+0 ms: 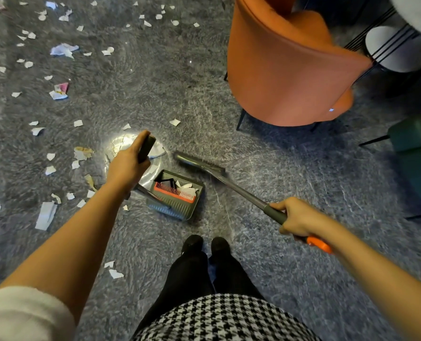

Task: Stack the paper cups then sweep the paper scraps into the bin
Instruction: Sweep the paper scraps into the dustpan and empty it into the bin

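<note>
My left hand [127,163] grips the dark top of the dustpan handle [146,148]. The grey dustpan [177,195], with an orange comb strip, stands on the floor in front of my feet and holds a few white scraps. My right hand [296,219] grips the grey broom handle [241,193], whose orange end sticks out behind my wrist. The broom head [199,164] rests on the floor just right of and beyond the dustpan. Several white paper scraps [64,50] lie over the floor to the left and far left. No paper cups or bin are in view.
An orange armchair [285,70] stands at the upper right on dark legs. A white round seat [399,50] and a dark green seat [416,153] are at the far right. My black shoes [205,244] stand just behind the dustpan. A bright light reflection glares under my left hand.
</note>
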Action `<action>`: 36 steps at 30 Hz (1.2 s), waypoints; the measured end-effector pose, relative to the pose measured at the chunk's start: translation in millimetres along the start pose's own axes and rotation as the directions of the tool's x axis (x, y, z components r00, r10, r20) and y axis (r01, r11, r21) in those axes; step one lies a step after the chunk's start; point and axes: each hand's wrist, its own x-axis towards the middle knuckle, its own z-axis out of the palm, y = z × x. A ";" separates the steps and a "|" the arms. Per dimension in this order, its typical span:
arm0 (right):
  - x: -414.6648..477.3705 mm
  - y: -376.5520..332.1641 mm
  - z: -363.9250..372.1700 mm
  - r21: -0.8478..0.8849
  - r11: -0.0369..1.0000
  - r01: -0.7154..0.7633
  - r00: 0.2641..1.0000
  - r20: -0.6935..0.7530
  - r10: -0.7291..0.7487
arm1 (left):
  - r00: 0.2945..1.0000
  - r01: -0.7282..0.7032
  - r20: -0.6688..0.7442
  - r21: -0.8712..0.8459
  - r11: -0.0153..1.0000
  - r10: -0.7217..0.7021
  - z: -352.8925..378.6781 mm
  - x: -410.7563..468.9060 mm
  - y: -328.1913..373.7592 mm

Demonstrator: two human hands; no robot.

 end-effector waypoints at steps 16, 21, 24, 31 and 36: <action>-11.6 24.7 0.3 0.041 0.999 -0.033 0.994 0.102 0.028 | 1.000 -0.015 0.013 0.029 0.999 0.014 -2.5 -6.1 -1.8; -14.1 22.2 8.5 0.191 0.980 -0.058 0.998 0.038 0.051 | 0.999 -0.022 0.037 -0.013 1.000 0.023 -4.8 -11.8 -1.7; -14.7 14.2 15.3 0.255 0.966 -0.049 0.998 -0.014 0.055 | 0.998 -0.045 0.044 -0.030 0.999 0.046 -4.5 -18.2 3.5; -23.0 13.3 19.6 0.483 0.873 -0.058 0.993 -0.061 0.100 | 0.990 -0.128 0.048 -0.098 0.987 0.133 -11.4 -14.1 30.4; -43.0 20.8 21.7 0.681 0.731 -0.041 0.983 -0.103 0.152 | 0.960 -0.251 0.108 -0.083 0.964 0.259 -10.3 -10.0 65.5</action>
